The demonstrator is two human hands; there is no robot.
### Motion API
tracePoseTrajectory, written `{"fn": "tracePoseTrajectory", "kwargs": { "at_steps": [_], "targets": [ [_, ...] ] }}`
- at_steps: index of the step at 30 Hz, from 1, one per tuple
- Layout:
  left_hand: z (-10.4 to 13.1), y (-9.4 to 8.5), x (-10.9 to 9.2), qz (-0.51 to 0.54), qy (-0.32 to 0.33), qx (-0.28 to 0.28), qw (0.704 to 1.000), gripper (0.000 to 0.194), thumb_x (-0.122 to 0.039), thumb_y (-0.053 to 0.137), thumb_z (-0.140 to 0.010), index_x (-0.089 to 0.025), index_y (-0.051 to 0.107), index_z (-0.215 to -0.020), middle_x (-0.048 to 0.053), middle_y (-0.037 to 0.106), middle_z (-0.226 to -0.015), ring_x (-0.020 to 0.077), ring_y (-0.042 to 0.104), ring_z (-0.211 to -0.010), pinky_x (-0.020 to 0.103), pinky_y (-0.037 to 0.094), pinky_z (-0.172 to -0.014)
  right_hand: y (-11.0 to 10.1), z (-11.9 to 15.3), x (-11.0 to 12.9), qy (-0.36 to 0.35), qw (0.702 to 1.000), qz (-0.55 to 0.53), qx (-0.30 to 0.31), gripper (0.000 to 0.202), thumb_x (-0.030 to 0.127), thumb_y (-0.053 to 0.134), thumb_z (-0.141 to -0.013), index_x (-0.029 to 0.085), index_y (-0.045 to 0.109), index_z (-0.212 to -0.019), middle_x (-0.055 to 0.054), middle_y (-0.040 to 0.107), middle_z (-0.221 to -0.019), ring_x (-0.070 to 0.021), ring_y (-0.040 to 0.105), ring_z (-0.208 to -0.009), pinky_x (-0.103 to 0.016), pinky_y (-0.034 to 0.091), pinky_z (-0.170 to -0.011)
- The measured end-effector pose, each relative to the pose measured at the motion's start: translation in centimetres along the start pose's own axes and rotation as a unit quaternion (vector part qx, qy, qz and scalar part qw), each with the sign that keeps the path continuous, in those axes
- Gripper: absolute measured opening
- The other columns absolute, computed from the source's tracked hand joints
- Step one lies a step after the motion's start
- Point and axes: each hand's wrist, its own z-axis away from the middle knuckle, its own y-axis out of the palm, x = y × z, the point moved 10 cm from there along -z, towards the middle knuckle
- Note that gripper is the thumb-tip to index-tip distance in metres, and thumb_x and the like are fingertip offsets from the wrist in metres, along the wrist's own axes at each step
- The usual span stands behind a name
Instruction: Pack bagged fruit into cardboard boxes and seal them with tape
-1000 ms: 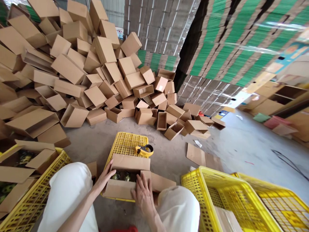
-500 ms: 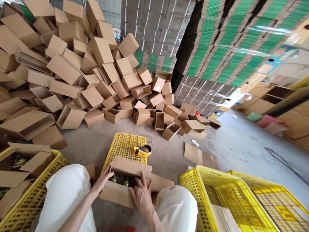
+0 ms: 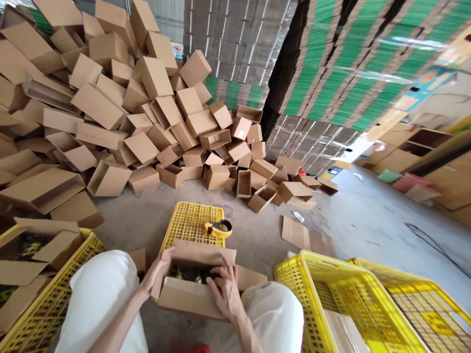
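Observation:
An open cardboard box [image 3: 191,298] rests before me between my knees, at the near end of an upturned yellow crate [image 3: 189,215]. Inside it lie dark, shiny greenish things [image 3: 198,277], too small to identify. My left hand [image 3: 159,270] grips the box's left end, fingers along the upper left corner. At the right end, my right hand [image 3: 226,287] holds the box, its bent fingers over the flap and opening. Beyond the box, a yellow-and-black tape dispenser [image 3: 219,229] lies on the crate.
Left of me, a yellow crate [image 3: 88,250] carries an open carton with similar contents. On the right are two yellow crates [image 3: 294,274], one with a carton inside. A heap of empty boxes [image 3: 147,122] fills the back left; flat cardboard stacks [image 3: 331,73] stand behind.
The box has shifted slightly right, its side flaps standing more upright. My left hand has moved up along the left end. My right hand has slid right, its fingers more bent.

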Motion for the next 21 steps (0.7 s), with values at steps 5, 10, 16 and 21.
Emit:
{"fn": "tracePoseTrajectory", "kwargs": {
  "at_steps": [5, 10, 16, 21],
  "targets": [
    [0.3, -0.9, -0.1, 0.017, -0.031, -0.004, 0.999, 0.064, -0.048, 0.064, -0.077, -0.015, 0.074, -0.131, 0.015, 0.066, -0.152, 0.037, 0.05, -0.152, 0.049, 0.029, -0.133, -0.5, -0.5, -0.6, -0.018, 0.999, 0.031, -0.039, 0.041, 0.032, 0.058, -0.107, 0.022, 0.074, -0.07, -0.006, 0.075, -0.107, -0.0352, 0.047, -0.147, -0.071, 0.015, -0.126],
    [-1.0, -2.6, -2.7, 0.012, 0.028, -0.008, 1.0, 0.061, -0.045, 0.062, -0.077, -0.015, 0.075, -0.128, 0.013, 0.07, -0.147, 0.0367, 0.055, -0.147, 0.051, 0.035, -0.129, -0.1, -2.0, 0.7, -0.067, 0.988, 0.074, -0.114, 0.041, 0.034, 0.057, -0.109, 0.023, 0.069, -0.072, -0.003, 0.074, -0.099, -0.0307, 0.051, -0.143, -0.072, 0.009, -0.128],
    [-2.5, -4.2, -1.5, -0.08, 0.046, -0.057, 0.994, 0.061, -0.05, 0.057, -0.073, -0.014, 0.078, -0.118, 0.016, 0.076, -0.136, 0.0388, 0.062, -0.138, 0.052, 0.042, -0.123, 0.8, -2.1, 0.5, -0.102, 0.985, 0.071, -0.123, 0.039, 0.034, 0.059, -0.108, 0.023, 0.062, -0.071, 0.0, 0.072, -0.087, -0.0264, 0.056, -0.137, -0.066, 0.005, -0.132],
    [-2.0, -4.1, -1.7, -0.154, 0.072, -0.064, 0.983, 0.058, -0.048, 0.051, -0.077, -0.016, 0.077, -0.119, 0.014, 0.076, -0.135, 0.035, 0.065, -0.134, 0.045, 0.045, -0.12, 0.8, -1.7, 0.4, -0.092, 0.987, 0.081, -0.107, 0.039, 0.035, 0.056, -0.109, 0.023, 0.064, -0.072, -0.001, 0.072, -0.088, -0.0264, 0.055, -0.137, -0.066, 0.005, -0.133]
  ]
}}
